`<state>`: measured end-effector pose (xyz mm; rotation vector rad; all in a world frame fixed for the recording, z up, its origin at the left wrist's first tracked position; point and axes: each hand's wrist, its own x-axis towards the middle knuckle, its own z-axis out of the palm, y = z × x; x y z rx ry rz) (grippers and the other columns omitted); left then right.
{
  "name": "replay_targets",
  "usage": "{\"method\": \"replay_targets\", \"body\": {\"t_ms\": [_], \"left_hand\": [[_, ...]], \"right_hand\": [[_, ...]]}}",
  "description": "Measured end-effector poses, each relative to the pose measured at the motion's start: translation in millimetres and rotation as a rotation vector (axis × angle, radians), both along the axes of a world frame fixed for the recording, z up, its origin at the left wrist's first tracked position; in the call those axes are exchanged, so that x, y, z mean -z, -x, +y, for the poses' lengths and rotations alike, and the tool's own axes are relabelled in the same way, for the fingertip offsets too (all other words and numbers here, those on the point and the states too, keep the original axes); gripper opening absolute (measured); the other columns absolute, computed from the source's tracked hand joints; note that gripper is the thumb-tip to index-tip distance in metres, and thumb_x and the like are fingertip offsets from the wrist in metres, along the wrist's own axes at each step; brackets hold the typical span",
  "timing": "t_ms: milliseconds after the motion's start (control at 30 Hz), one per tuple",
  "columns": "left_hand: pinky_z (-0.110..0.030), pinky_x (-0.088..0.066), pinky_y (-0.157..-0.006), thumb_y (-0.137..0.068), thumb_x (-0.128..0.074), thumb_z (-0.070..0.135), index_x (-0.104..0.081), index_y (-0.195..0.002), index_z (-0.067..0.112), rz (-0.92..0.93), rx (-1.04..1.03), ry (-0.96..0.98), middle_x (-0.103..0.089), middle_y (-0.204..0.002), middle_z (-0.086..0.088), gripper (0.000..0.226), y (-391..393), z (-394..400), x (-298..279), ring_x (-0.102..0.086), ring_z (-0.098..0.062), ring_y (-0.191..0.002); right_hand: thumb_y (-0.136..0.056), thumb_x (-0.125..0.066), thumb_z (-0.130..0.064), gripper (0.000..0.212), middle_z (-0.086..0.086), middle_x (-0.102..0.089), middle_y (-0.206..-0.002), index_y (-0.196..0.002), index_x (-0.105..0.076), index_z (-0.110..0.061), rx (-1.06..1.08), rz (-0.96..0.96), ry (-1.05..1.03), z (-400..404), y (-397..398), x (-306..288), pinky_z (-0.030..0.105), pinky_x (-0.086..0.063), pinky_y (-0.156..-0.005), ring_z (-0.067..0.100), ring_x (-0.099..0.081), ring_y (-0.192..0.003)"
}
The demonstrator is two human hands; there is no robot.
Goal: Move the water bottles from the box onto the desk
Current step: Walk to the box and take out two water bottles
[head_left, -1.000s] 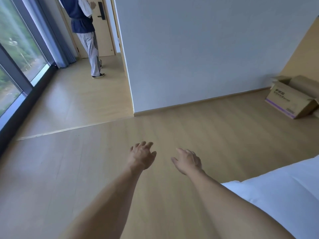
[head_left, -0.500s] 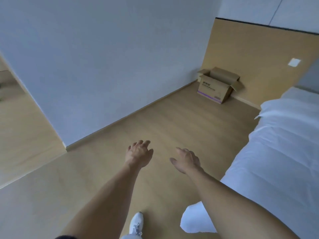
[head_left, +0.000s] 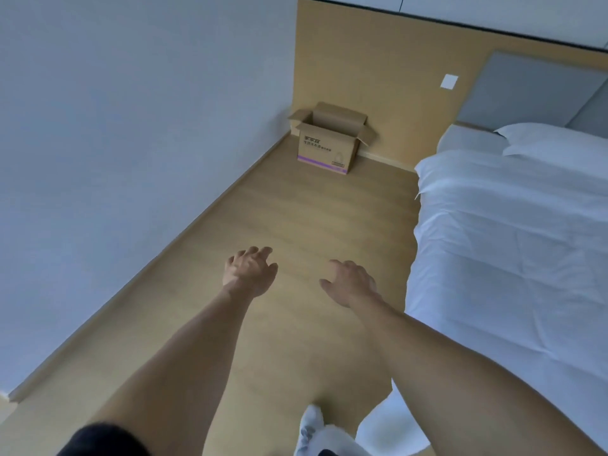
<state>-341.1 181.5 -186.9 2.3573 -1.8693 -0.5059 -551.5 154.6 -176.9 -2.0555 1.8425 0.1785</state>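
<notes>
An open brown cardboard box (head_left: 327, 147) with printed text and a purple stripe stands on the wooden floor in the far corner, its flaps up. Its inside is hidden from here, so no water bottles show. No desk is in view. My left hand (head_left: 250, 270) and my right hand (head_left: 350, 285) reach forward over the floor, well short of the box, both empty with fingers loosely spread.
A bed with white bedding (head_left: 513, 245) fills the right side. A pale wall (head_left: 131, 126) runs along the left, leaving a floor strip (head_left: 316, 225) between them that leads to the box. A wooden headboard panel (head_left: 378, 77) stands behind the box. My white shoe (head_left: 311, 422) is below.
The view has swung right and moved forward: the doorway, window and other person are gone, the box is now ahead and closer, and the bed has come in on the right. Both hands stay empty.
</notes>
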Motion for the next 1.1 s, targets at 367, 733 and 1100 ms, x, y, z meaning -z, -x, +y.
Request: {"method": "replay_targets", "body": {"t_ms": [367, 733, 1100], "left_hand": [[-0.040, -0.032, -0.110, -0.101, -0.040, 0.041, -0.039, -0.150, 0.032, -0.087, 0.086, -0.037, -0.048, -0.148, 0.001, 0.050, -24.7, -210.4, 11.3, -0.044, -0.026, -0.134], [-0.040, -0.032, -0.109, -0.102, -0.041, 0.037, -0.039, -0.150, 0.030, -0.091, 0.116, -0.015, -0.047, -0.149, 0.001, 0.048, -27.0, -439.5, -12.4, -0.043, -0.026, -0.134], [-0.040, -0.031, -0.110, -0.101, -0.039, 0.039, -0.038, -0.150, 0.031, -0.057, 0.210, -0.057, -0.047, -0.148, -0.001, 0.050, -48.7, -661.0, 7.0, -0.041, -0.027, -0.135]], "right_hand": [[-0.096, -0.047, -0.054, 0.056, 0.005, -0.045, -0.145, -0.145, -0.041, -0.028, 0.088, -0.057, 0.005, -210.1, -21.7, 26.2, 0.040, -0.039, -0.107, 0.027, -0.042, -0.136], [-0.094, -0.047, -0.055, 0.056, 0.009, -0.046, -0.141, -0.143, -0.042, -0.027, 0.063, -0.067, -0.028, -432.9, -41.0, 15.4, 0.042, -0.040, -0.104, 0.030, -0.043, -0.133], [-0.094, -0.046, -0.057, 0.056, 0.006, -0.047, -0.142, -0.143, -0.042, -0.029, 0.163, -0.080, 0.006, -636.5, -65.4, 16.7, 0.042, -0.042, -0.100, 0.029, -0.045, -0.132]]}}
